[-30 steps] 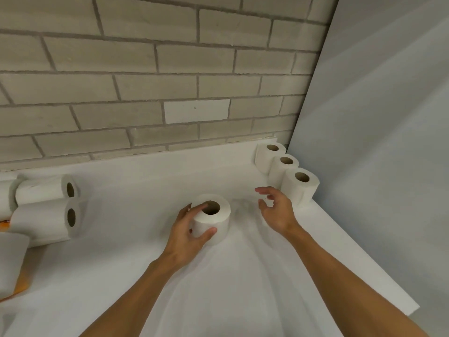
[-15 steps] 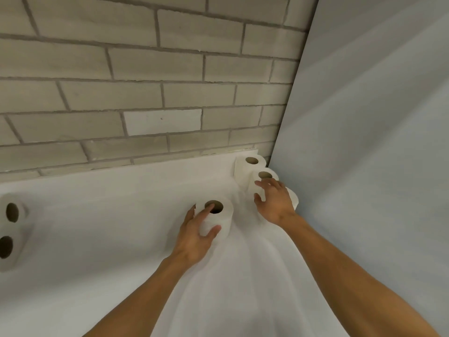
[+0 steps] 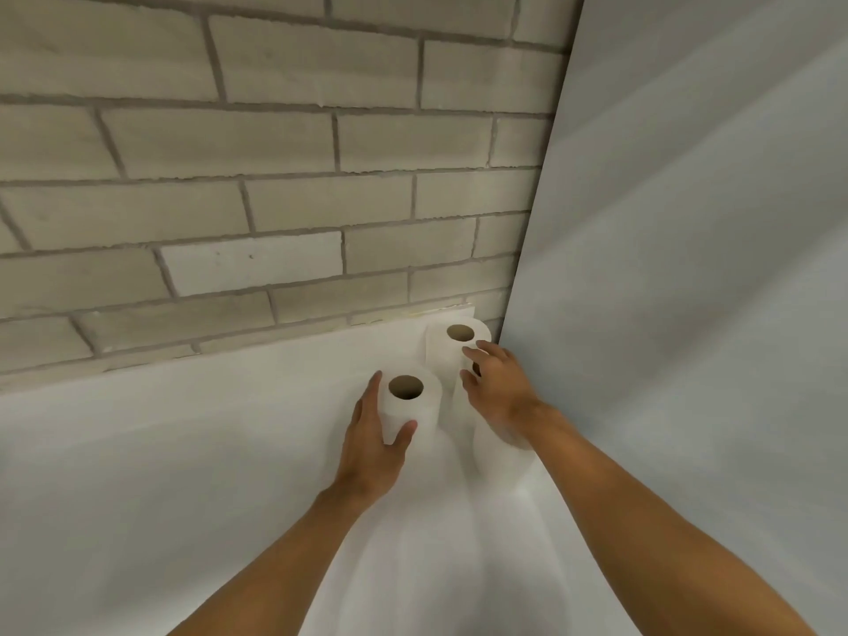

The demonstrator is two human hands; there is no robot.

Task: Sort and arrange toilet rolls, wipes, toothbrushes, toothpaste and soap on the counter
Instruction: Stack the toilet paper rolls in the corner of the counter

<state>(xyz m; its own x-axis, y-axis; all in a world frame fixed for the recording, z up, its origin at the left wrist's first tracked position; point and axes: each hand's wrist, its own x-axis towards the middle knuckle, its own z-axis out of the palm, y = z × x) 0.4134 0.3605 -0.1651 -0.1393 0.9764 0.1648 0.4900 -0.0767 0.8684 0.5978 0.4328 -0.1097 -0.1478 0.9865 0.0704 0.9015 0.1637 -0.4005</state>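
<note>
While I am watching through the head camera, the left hand (image 3: 369,440) is gripping an upright toilet roll (image 3: 410,408) on the white counter (image 3: 174,461), just past the middle of the view toward 1 o'clock. Its fingers are wrapping the roll's side at 9 o'clock and the thumb is pressing the wall at 6 o'clock. The roll is therefore sitting in the crook of the hand, with its brown core opening facing up and uncovered. Just beside it, toward 3 o'clock, three more rolls are standing in a row along the grey panel (image 3: 688,291), running into the corner with the brick wall (image 3: 275,176). The corner roll (image 3: 440,355) is standing upright at the row's 12 o'clock end. The right hand (image 3: 502,394) is lying over the row with fingers spread and nearly straight, holding nothing, and one fingertip is touching the corner roll's top rim. The hand is covering most of the middle roll (image 3: 452,406), and the nearest roll (image 3: 498,456) is showing under the wrist at 6 o'clock. I cannot tell whether the held roll is touching the middle one.
</note>
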